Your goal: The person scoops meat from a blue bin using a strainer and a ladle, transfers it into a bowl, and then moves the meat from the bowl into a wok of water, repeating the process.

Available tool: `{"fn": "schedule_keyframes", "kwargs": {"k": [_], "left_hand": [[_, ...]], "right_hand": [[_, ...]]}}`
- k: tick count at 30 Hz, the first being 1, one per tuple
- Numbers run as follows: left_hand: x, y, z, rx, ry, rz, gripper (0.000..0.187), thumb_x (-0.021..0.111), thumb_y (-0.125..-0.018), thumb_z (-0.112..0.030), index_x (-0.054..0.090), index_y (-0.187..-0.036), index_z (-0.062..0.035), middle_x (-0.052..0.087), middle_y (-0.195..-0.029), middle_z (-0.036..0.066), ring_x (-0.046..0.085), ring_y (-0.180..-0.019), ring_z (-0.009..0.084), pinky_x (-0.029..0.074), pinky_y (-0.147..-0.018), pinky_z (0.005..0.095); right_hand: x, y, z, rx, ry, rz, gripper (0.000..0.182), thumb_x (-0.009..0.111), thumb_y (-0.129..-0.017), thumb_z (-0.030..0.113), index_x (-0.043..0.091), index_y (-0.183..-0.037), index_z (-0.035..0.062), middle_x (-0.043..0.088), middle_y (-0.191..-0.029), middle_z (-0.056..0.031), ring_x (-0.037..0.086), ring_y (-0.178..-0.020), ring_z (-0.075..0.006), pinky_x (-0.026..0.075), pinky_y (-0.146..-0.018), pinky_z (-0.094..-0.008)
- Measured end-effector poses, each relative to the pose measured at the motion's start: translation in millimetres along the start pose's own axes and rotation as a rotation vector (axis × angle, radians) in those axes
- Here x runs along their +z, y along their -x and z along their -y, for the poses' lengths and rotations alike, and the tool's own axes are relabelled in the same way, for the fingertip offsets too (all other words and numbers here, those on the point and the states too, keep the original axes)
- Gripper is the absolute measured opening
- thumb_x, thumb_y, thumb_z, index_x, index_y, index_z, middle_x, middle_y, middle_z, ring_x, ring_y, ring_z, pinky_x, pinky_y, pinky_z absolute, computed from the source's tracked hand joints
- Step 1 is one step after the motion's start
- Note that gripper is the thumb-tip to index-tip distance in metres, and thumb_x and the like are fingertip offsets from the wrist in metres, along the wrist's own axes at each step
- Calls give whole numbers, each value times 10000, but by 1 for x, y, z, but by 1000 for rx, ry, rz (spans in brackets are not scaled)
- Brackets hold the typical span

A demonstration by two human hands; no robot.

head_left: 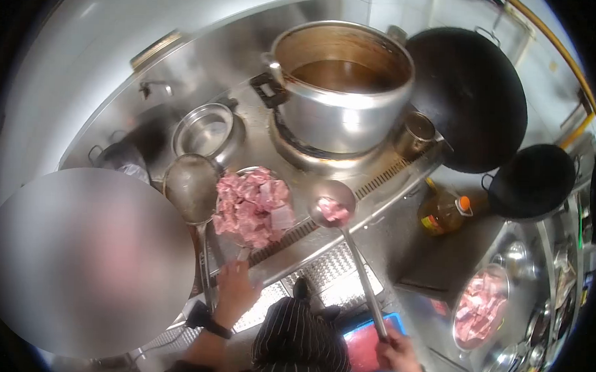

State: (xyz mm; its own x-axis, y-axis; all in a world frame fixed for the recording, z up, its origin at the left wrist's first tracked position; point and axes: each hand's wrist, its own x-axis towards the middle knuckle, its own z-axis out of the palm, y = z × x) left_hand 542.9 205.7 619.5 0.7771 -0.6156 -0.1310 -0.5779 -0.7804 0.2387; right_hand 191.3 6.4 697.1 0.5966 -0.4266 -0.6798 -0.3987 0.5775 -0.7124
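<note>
My right hand (398, 355) grips the long handle of a ladle (367, 287). A few pieces of pink raw meat (333, 211) lie in the ladle's bowl, over the stove's front edge. My left hand (237, 285) is closed at a short metal handle (244, 253) below a heap of cut raw meat (254, 207). The heap fills a round vessel and hides most of it; only bits of rim show. Left of the heap rests a large empty-looking scoop (191, 189), its long handle running down past my left wrist.
Behind the meat, a big steel pot (340, 115) with brown liquid stands on a burner. Beside it are a steel pan (208, 134), a small cup (416, 134) and two dark woks (468, 100). An oil jug (445, 212) and another meat bowl (481, 310) are at right. A blurred round patch covers the lower left.
</note>
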Motion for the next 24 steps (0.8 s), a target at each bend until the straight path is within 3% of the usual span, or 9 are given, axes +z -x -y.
{"fn": "schedule_keyframes", "kwargs": {"k": [3, 6, 8, 11, 14, 17, 20, 22, 24], "left_hand": [[-37, 13, 61, -68, 43, 388, 515, 696, -810, -358, 619, -1147, 24, 645, -1086, 224, 616, -1022, 412, 492, -902, 501], [1, 36, 113, -5, 355, 203, 564, 699, -833, -360, 592, -1214, 42, 675, -1036, 217, 662, -944, 364, 520, -861, 448], [10, 37, 118, -128, 554, 335, 601, 707, -837, -358, 567, -1254, 52, 675, -1061, 215, 664, -958, 329, 519, -861, 424], [30, 38, 113, -321, 899, 502, 662, 729, -843, -337, 510, -1324, 62, 675, -1086, 195, 659, -964, 260, 513, -864, 374], [20, 35, 97, -192, 571, 247, 685, 719, -846, -310, 457, -1367, 48, 575, -1271, 275, 576, -1166, 408, 467, -986, 455], [5, 8, 79, 11, 376, -20, 603, 719, -832, -256, 513, -1320, 32, 547, -1270, 269, 533, -1199, 415, 444, -1031, 461], [-26, -55, 36, 172, 369, 134, 532, 683, -832, -201, 536, -1297, 12, 545, -1260, 228, 523, -1191, 405, 435, -1030, 456], [11, -99, 20, 374, 311, 42, 508, 670, -833, -206, 545, -1282, -4, 564, -1172, 192, 548, -1116, 385, 451, -973, 477], [42, -135, -13, 292, 23, -75, 463, 655, -848, -244, 570, -1252, -35, 569, -1075, 162, 562, -1055, 339, 471, -868, 468]], "right_hand": [[42, -48, 28, 48, 168, 146, 405, 577, -934, 68, 520, -1334, 53, 478, -640, 6, 489, -505, -99, 367, -398, -249], [83, -95, 41, -148, 532, 182, 410, 602, -918, 89, 536, -1318, 27, 518, -626, -46, 543, -520, -164, 424, -458, -307], [100, -123, 42, -550, 933, 43, 457, 635, -889, 112, 520, -1315, -7, 548, -664, -127, 566, -541, -248, 472, -545, -368], [122, -149, 69, -527, 908, 38, 481, 666, -875, 102, 538, -1322, -23, 570, -716, -69, 532, -653, -109, 477, -618, -299], [132, -164, 102, -580, 931, 56, 480, 650, -877, 87, 521, -1328, -14, 543, -706, -78, 521, -637, -143, 477, -625, -314], [129, -175, 118, -655, 931, 57, 489, 642, -872, 71, 506, -1336, -5, 515, -685, -86, 500, -624, -142, 476, -629, -315], [124, -183, 127, -636, 875, 96, 489, 637, -875, 66, 502, -1338, -13, 496, -686, -83, 478, -617, -125, 459, -604, -302], [115, -186, 127, -627, 883, 128, 494, 634, -879, 74, 498, -1345, -14, 499, -687, -84, 476, -614, -125, 460, -602, -305], [107, -187, 130, -619, 884, 148, 499, 632, -882, 81, 495, -1352, -14, 502, -687, -84, 474, -610, -126, 460, -599, -308]]}}
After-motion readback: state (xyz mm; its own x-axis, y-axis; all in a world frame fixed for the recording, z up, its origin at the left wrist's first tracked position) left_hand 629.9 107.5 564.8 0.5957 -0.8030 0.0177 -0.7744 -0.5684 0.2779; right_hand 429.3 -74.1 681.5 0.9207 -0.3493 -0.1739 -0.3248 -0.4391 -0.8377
